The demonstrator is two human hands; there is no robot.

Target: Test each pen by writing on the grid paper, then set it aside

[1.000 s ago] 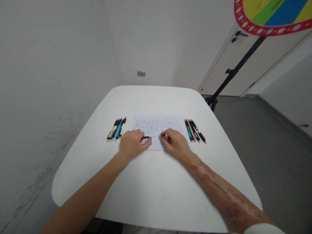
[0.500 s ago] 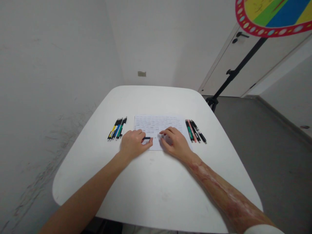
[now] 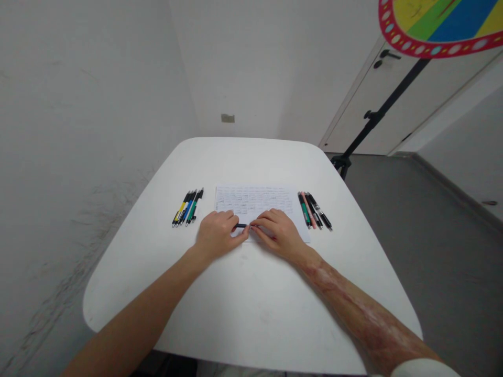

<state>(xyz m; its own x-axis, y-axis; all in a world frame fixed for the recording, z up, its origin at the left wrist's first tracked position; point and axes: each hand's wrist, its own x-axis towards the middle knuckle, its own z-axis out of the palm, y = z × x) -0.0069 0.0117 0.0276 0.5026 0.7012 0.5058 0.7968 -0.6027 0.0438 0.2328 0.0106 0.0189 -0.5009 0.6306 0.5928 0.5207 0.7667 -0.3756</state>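
My left hand [image 3: 216, 235] is closed around a dark pen [image 3: 241, 225] that lies level over the near edge of a written sheet of paper [image 3: 255, 200]. My right hand [image 3: 277, 233] has come up to the pen's tip, its fingertips pinched together against it. What the right fingers hold is too small to make out. Both hands rest on the white table [image 3: 251, 298].
A row of pens with yellow, blue and green barrels [image 3: 187, 207] lies left of the sheet. Another row of pens, green, pink and black [image 3: 314, 210], lies right of it. A black stand [image 3: 373, 118] with a colourful wheel [image 3: 440, 23] rises beyond the table's right corner.
My right hand has slid left until its fingertips meet the pen's tip. The left hand has pushed the pen slightly right. The rows of pens have not moved.
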